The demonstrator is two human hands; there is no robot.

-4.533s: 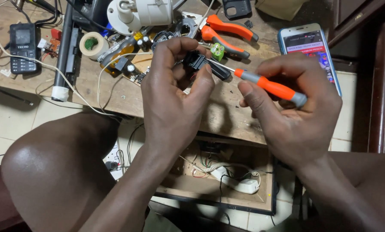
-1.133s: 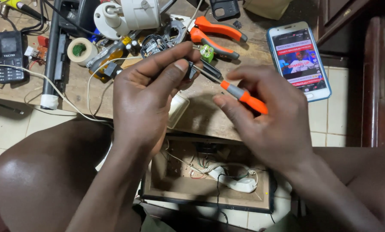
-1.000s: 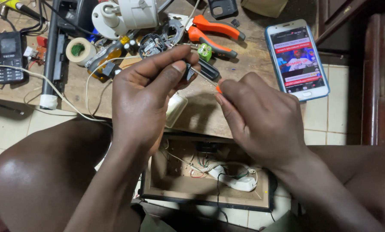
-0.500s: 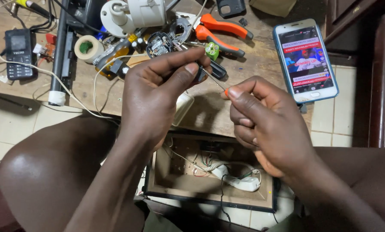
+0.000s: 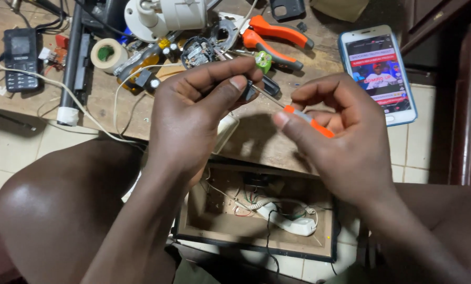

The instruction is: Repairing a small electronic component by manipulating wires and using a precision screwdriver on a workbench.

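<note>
Presently, head view: only one view is given, looking down over the knees at a cluttered counter [image 5: 120, 113].
Left hand [image 5: 193, 113]: a small black part [image 5: 249, 90] is pinched between thumb and forefinger, the grip clamped on it, held in the air above the counter edge.
Right hand [image 5: 345, 142]: an orange screwdriver [image 5: 306, 119] is held in closed fingers, its thin shaft reaching up and left to the part; whether the tip is seated there cannot be told.
Part position: it sits between the two hands, just in front of the orange pliers [image 5: 275, 38], and apart from the counter.
Counter: a tape roll [image 5: 108, 54], a white motor housing [image 5: 167, 14], a black keypad phone [image 5: 19, 59], a white cable [image 5: 62, 87] and small loose components are spread behind the hands.
Smartphone [image 5: 378, 73]: it lies near the counter's right edge, screen lit, just beside the right hand.
Below: an open wooden box [image 5: 256, 210] with loose wires and a white handset-like piece lies on the tiled floor between the legs.
Risk, slip: the tip could skid off the small part and jab the left fingertips, since the part is braced only by the pinch.
Risk, drop: a loosened pinch would probably send the part into the box or onto the floor.
Risk, elbow room: a wide right-hand move could nudge the smartphone off the edge.
</note>
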